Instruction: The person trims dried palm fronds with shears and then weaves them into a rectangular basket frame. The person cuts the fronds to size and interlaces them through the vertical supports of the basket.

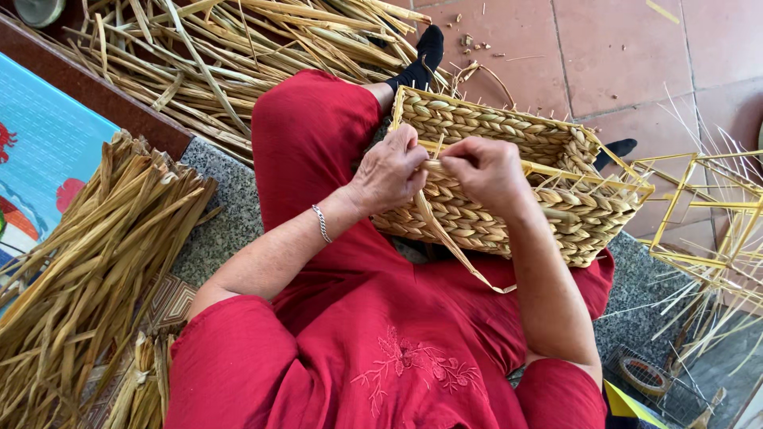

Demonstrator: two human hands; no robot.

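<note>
A rectangular basket [509,131] woven of braided dried straw rests on my lap, over red clothing. Both hands meet at its near rim. My left hand [389,171], with a silver bracelet at the wrist, pinches a flat straw strand [453,246] against the rim. My right hand [486,171] grips the same strand right beside it. The strand's loose end trails down over my lap. Yellow frame rods [628,179] stick out along the basket's right rim.
A bundle of dried straw [87,270] lies at my left on a granite ledge [226,222]. More straw [230,48] is heaped on the floor beyond. A bare yellow wire frame [707,206] stands at the right, on terracotta tiles [620,56]. A tape roll [644,375] sits at lower right.
</note>
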